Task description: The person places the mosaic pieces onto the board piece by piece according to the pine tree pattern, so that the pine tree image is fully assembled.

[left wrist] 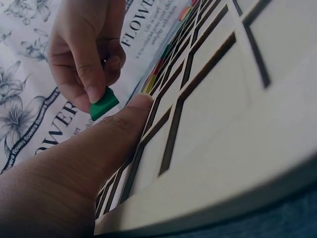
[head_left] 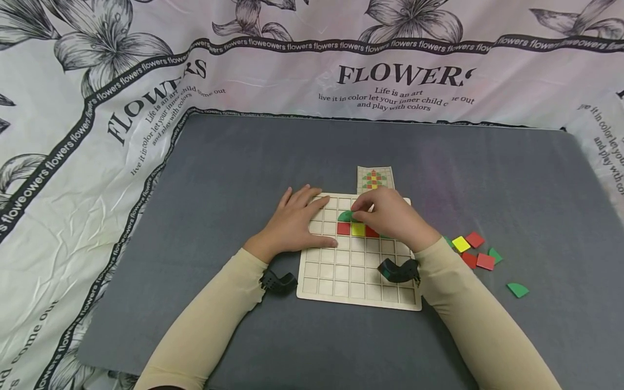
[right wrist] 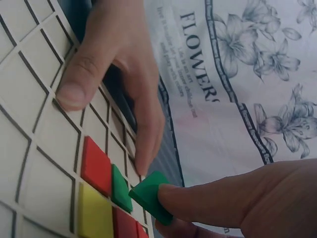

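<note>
A pale wooden grid board [head_left: 341, 271] lies on the dark grey tabletop. My left hand [head_left: 294, 222] rests spread over its left edge, thumb and fingers extended. My right hand [head_left: 390, 214] pinches a green tile with a curved edge [right wrist: 151, 196] between thumb and finger, held over the board's upper part. Just beside the held tile, another green tile [right wrist: 121, 187] sits in a square of the grid. Below it runs a row with a red tile [head_left: 343, 228], a yellow tile [head_left: 358, 229] and another red tile [head_left: 371, 232], partly covered by my right hand.
Behind the board lies a small pattern card [head_left: 374, 177], its lower part hidden. Loose tiles are scattered to the right, among them a yellow one [head_left: 461, 244], a red one [head_left: 485, 261] and a green quarter-circle [head_left: 518, 290]. Floral-printed cloth [head_left: 273, 81] surrounds the tabletop.
</note>
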### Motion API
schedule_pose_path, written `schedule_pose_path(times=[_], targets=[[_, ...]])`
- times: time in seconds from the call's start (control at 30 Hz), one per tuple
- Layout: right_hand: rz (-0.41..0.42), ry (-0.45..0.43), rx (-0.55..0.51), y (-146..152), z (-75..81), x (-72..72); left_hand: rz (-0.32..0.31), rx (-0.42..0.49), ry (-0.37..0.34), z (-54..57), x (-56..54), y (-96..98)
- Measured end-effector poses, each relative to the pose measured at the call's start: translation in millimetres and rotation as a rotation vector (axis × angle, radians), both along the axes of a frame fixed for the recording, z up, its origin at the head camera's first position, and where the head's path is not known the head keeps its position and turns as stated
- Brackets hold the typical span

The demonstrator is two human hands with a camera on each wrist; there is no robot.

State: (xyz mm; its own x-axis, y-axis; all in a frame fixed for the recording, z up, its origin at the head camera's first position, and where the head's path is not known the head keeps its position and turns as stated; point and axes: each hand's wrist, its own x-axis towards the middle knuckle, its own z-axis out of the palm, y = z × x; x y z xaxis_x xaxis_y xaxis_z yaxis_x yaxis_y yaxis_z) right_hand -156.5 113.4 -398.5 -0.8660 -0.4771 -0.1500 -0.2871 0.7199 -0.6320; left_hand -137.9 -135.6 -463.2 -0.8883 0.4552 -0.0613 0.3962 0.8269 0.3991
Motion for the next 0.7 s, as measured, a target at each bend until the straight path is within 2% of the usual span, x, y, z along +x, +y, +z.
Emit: schedule_pose_path(times=[0.4, 0.7], targets=[[0.112, -0.012, 0.002, -27, -4.9, 2.2, -0.003, 0.012, 0.006, -1.4, 0.2, -1.6], [0.165, 0.003, 0.018, -38, -9.9, 2.8, -0.010, 0.024, 0.002, 0.2, 0.8, -1.4]])
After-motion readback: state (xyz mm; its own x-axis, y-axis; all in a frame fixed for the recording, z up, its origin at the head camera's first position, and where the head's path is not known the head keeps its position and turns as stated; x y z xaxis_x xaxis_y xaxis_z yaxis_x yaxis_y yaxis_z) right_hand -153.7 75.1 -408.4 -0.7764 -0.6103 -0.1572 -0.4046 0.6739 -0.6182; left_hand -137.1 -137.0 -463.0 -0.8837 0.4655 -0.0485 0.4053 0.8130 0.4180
